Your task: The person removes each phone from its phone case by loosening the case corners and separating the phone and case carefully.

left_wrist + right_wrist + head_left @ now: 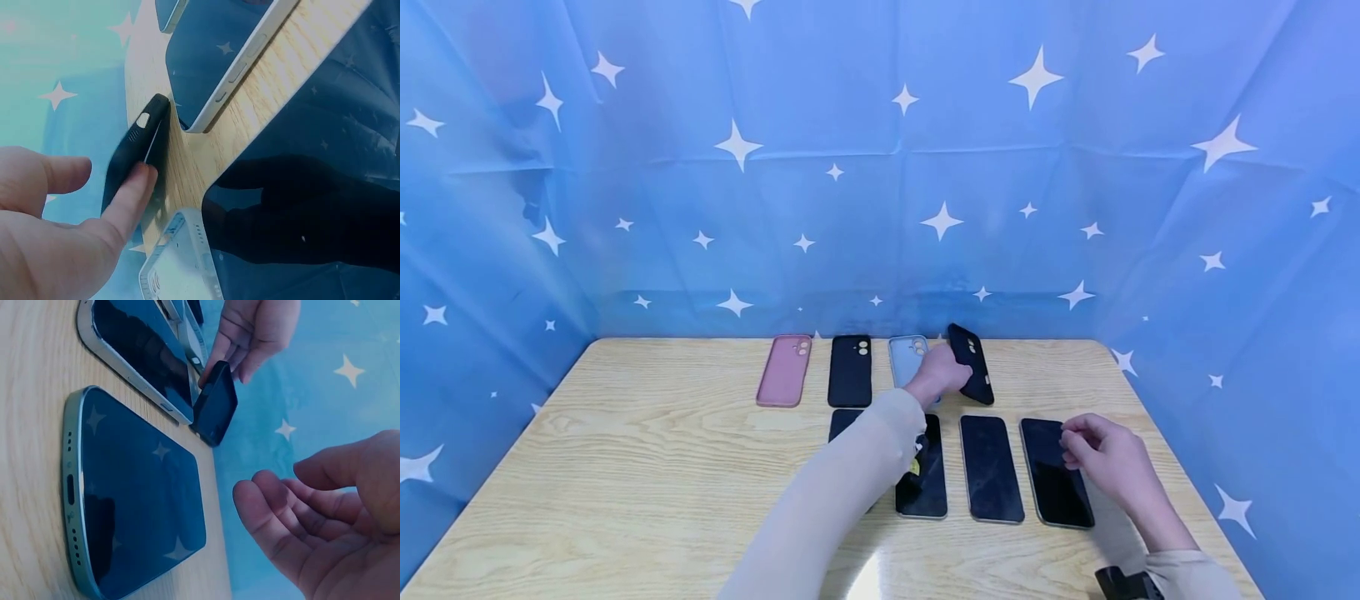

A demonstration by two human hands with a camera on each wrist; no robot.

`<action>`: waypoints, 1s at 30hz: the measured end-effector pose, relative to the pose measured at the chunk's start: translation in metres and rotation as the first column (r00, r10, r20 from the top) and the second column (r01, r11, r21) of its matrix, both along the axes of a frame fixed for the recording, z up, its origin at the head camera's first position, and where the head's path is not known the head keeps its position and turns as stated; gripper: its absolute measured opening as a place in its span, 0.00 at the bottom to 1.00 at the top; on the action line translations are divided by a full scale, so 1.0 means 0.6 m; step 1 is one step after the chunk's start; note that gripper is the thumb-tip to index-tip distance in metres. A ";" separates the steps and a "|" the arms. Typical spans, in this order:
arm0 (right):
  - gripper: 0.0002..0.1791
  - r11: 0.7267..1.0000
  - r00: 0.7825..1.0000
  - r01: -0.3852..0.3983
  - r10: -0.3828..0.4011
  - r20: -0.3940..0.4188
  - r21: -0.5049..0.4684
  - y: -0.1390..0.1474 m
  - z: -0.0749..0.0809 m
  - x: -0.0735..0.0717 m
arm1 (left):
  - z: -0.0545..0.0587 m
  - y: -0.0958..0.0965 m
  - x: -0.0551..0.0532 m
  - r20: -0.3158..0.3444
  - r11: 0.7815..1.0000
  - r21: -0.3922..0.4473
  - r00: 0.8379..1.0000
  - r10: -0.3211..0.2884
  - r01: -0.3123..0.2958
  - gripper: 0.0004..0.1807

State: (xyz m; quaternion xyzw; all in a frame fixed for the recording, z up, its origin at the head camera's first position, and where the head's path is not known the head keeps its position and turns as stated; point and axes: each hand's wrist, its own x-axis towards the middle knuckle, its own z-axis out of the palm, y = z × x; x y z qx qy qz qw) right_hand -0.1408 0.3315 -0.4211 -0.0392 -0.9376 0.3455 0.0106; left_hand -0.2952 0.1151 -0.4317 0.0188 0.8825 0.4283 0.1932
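Note:
My left hand [943, 369] reaches to the back of the table and holds a black phone case [973, 367] by its edge, tilted up off the wood. In the left wrist view the thumb and a fingertip [142, 175] lie on either side of that case. My right hand [1108, 458], fingers loosely curled with nothing in them, hovers beside the rightmost phone [1056, 475]. Its neighbour is another dark-screened phone [992, 468]. A third phone [931, 475] and one further left are partly covered by my left arm. Left of the held case lies a light blue case [904, 360], partly hidden by the hand.
A pink case [784, 371] and another black case [850, 371] lie in the back row. Wooden tabletop [625, 467] extends to the left. Blue star-patterned cloth [820, 167] stands behind the table and along its sides.

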 end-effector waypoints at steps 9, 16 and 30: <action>0.13 1.000 1.000 -0.004 0.004 0.000 -0.008 0.000 -0.002 -0.001 | 0.006 0.005 0.009 0.031 0.998 -0.057 0.999 -0.027 0.029 0.28; 0.13 1.000 1.000 -0.008 0.008 0.007 -0.008 0.000 -0.003 -0.004 | 0.010 0.003 0.010 0.057 0.997 -0.052 0.996 -0.062 0.065 0.36; 0.17 0.998 0.998 -0.057 0.058 -0.040 0.029 -0.003 0.001 -0.010 | 0.026 -0.019 0.023 -0.013 0.989 0.067 0.992 -0.129 0.130 0.36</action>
